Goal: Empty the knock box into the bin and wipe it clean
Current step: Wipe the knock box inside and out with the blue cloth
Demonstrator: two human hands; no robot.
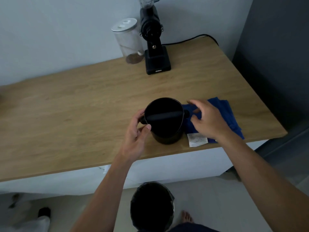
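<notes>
Two hands of mine are working at the near edge of a wooden countertop (83, 101).

Item: knock box (164, 120), black, round, standing upright between my hands, its padded bar (164, 115) running across the mouth from side to side. The inside is too dark for me to be telling what it holds.

Item: left hand (138, 131), gripping the box at its left wall, fingers curling round the knob at the bar's left end and thumb pressing against the rim.

Item: right hand (209, 119), hovering open just right of the box, fingers spread and loosely curved, gripping nothing. I cannot tell whether the fingertips are touching the fabric below.

Item: blue cloth (225, 113), lying crumpled on the counter beneath and beyond my right hand, its left edge reaching the knob at the bar's right end.

Item: white care label (197, 139), lying flat at the cloth's near corner, just under my right wrist.

Item: black coffee grinder (154, 47), standing well beyond both hands against the wall, its power cable (192, 39) trailing off to the right.

Item: clear glass jar (128, 41) with a white lid, sitting just left of the grinder, a little brown matter in the bottom.

Item: bin (152, 206), dark-lined, sitting on the floor below the counter edge, between my forearms.
</notes>
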